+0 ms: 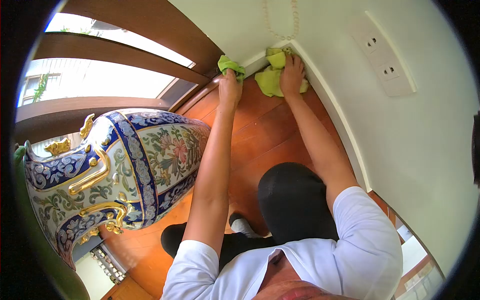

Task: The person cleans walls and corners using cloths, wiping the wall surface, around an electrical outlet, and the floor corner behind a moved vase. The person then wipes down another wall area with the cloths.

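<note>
My left hand is closed around a bright green cloth, low by the wooden frame at the left of the corner. Against the white baseboard, my right hand grips a yellow-green cloth. Part of this cloth lies spread on the wooden floor, and a bunched part rises into the corner above the fingers. The two hands are apart, each with its own cloth. Some fingertips are hidden by the cloth folds.
A large painted vase with gold handles stands close to my left arm. Wooden slats cross the window on the left. A white baseboard runs along the right wall, below an outlet plate. A beaded string hangs above the corner.
</note>
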Motion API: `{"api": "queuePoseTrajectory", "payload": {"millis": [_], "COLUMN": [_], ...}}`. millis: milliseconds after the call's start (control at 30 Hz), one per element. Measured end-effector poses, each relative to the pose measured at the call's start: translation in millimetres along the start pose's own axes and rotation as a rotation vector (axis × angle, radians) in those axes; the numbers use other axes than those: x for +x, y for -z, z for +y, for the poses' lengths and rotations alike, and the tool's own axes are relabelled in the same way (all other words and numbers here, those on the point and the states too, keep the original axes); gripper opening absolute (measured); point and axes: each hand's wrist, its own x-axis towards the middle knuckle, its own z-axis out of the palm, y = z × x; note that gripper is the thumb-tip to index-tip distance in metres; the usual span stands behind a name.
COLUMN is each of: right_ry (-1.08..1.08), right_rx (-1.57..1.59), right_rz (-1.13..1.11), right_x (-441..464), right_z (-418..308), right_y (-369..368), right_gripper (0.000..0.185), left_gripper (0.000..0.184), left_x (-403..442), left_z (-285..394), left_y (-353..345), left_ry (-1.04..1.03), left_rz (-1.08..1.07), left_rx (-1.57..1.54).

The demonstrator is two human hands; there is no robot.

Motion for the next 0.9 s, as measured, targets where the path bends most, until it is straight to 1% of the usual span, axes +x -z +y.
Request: {"api": "queuePoseTrajectory", "payload": {"millis": [67, 133, 200, 233, 300, 367, 400, 433, 467, 500, 533, 633, 733, 800, 867, 900], "right_ry": [0.013, 0.200, 0.402, 0.470, 0.425, 0.198, 0.193, 0.228, 0.261, 0.302, 0.342, 0.312, 0.480, 0.459, 0.563, 0.493], "right_rx": [-0.283, -0.347, -0.195, 0.009, 0.219, 0.232, 0.036, -0.080, -0.197, -0.279, -0.361, -0.178, -0.209, -0.278, -0.056, 0.059], "right_rz": [-0.080, -0.173, -0.198, -0.393, -0.680, -0.878, -0.740, -0.617, -0.494, -0.302, -0.108, -0.309, -0.464, -0.769, -0.750, -0.901], "right_x": [-11.9, -44.3, -75.1, -88.8, -91.6, -69.3, -50.0, -29.2, -14.1, -5.0, -1.5, -21.6, -65.5, -114.8, -166.3, -173.5], "right_z": [8.2, 0.7, -14.2, -18.2, -23.1, -45.7, -46.8, -39.7, -26.0, -9.1, 2.7, 27.8, 51.6, 75.4, 116.0, 125.6], "right_y": [-16.1, -46.0, -72.4, -89.1, -83.2, -32.1, -9.4, 13.1, 25.4, 21.8, 19.7, 15.5, 55.1, 100.9, 139.3, 155.5], "right_gripper": [0.050, 0.052, 0.042, 0.034, 0.029, 0.030, 0.026, 0.028, 0.032, 0.038, 0.045, 0.054, 0.056, 0.053, 0.051, 0.049], "left_gripper": [0.020, 0.022, 0.023, 0.023, 0.024, 0.024, 0.023, 0.022, 0.021, 0.020, 0.021, 0.021, 0.023, 0.024, 0.024, 0.024], "left_x": [-0.5, 1.8, 1.2, -0.1, 2.2, 1.4, -1.1, -1.5, -1.9, -1.4, -0.4, -1.6, -0.5, -2.4, -3.7, -4.8], "left_z": [-0.5, -3.4, -4.7, -1.6, 0.7, -6.0, -3.0, -0.5, 2.2, 3.9, 1.5, -2.0, -6.6, -4.1, -3.4, -3.3], "left_y": [-3.2, -6.8, -4.9, -1.5, 0.5, 0.0, 3.4, 5.1, 5.1, 2.5, -1.7, -12.1, -13.0, -12.2, -14.4, -14.8], "left_ry": [-0.053, -0.043, -0.024, -0.011, -0.022, -0.053, -0.102, -0.062, -0.022, 0.015, -0.013, -0.013, -0.052, -0.055, -0.048, -0.044], "left_rz": [0.038, 0.032, 0.015, 0.002, -0.014, -0.030, -0.001, -0.015, -0.032, -0.049, -0.018, -0.004, 0.020, 0.032, 0.021, 0.017], "left_rx": [0.003, 0.044, 0.063, 0.058, 0.042, 0.027, 0.039, 0.035, 0.029, 0.021, 0.059, 0.110, 0.075, 0.054, 0.063, 0.071]}}
